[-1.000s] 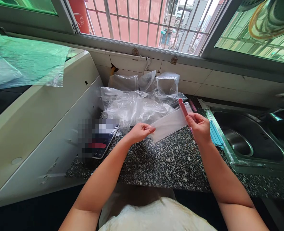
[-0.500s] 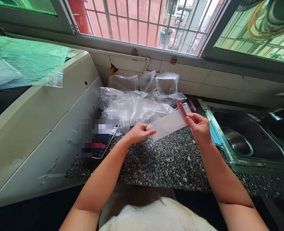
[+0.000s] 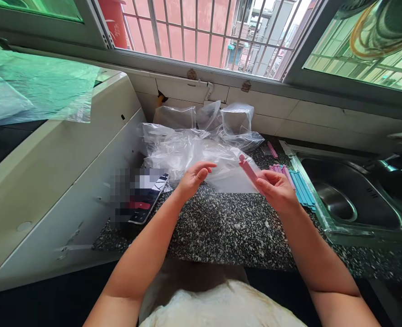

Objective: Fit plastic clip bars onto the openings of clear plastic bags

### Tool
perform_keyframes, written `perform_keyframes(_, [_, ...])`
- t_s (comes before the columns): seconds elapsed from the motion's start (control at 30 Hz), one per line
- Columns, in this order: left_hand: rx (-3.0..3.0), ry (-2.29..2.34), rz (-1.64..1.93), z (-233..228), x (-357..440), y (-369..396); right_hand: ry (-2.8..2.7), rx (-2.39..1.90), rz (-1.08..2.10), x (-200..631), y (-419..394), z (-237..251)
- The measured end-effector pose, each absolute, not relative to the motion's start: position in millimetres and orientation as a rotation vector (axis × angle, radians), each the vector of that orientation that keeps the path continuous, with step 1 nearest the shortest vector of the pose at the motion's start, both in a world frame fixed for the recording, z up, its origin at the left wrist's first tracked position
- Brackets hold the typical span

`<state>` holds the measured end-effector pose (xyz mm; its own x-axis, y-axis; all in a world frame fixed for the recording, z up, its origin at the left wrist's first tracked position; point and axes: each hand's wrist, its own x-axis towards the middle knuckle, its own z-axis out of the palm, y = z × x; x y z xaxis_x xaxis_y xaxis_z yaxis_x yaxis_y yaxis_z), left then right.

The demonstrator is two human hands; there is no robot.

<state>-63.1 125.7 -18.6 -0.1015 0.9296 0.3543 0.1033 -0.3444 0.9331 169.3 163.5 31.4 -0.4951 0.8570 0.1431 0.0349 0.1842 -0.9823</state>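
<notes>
My right hand (image 3: 276,188) is closed on a pink bag sealing clip (image 3: 248,170), a slim bar slanting up to the left from my fingers. At the clip, a small clear plastic bag (image 3: 230,180) stretches leftward over the counter; its far edges blend with the pile behind. My left hand (image 3: 194,178) is open and holds nothing, its fingers pointing right toward the bag without visibly gripping it. Right behind both hands lies a heap of clear plastic bags (image 3: 177,147). By my right hand are several pink clips (image 3: 285,171) and blue clips (image 3: 303,190).
A phone (image 3: 149,200) lies on the speckled counter (image 3: 214,231) at left, partly pixelated. The sink (image 3: 344,190) is set in at right. A pale appliance (image 3: 85,136) stands at left, with plastic sheeting (image 3: 47,86) on top. One pink clip (image 3: 272,149) lies farther back.
My left hand has let go of the bag's end, and its fingers have opened and risen slightly. My right hand has moved a little left and down, with the clip and bag.
</notes>
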Motion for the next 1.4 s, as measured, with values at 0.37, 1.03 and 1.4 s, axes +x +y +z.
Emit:
perform_keyframes(0.37, [1.464,0.781,0.833,-6.9,-55.4,111.2,-1.787,-0.892,1.409,158.0,161.4,21.9])
perform_keyframes(1.03, [0.928,1.080,1.613,-15.6,-51.6,125.6,-1.753,-0.970,1.601,131.5,160.0,-15.0])
perform_keyframes(1.4, [0.757,1.141,1.825,-16.2,-46.8,129.1,-1.835,-1.014,1.424,128.3,156.2,-24.1])
